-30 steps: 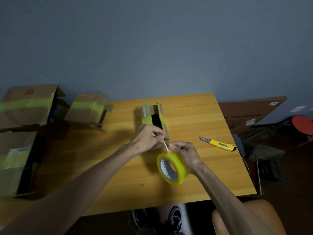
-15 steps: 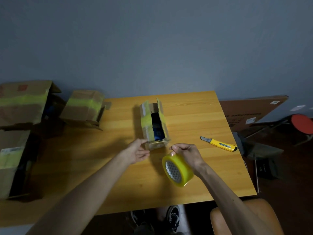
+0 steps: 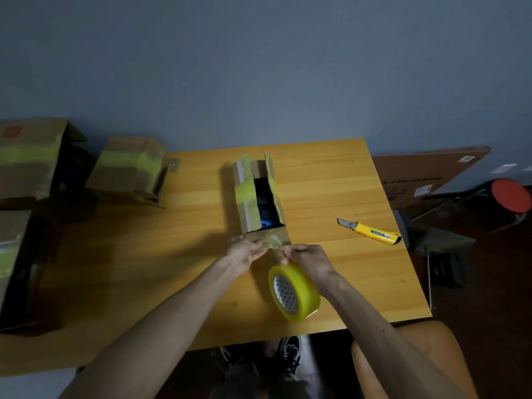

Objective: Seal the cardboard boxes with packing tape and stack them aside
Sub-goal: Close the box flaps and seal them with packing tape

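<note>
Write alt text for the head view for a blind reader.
A right hand holds a yellow tape roll; the left hand touches a tape strip on the near end of an open cardboard box on a wooden table. A utility knife lies right of it.

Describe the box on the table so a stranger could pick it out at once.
Start at the wooden table. Near its middle, just beyond the yellow tape roll, lies a narrow box. Unlike the taped boxes at the left, its top gapes open, showing something blue inside.
</note>
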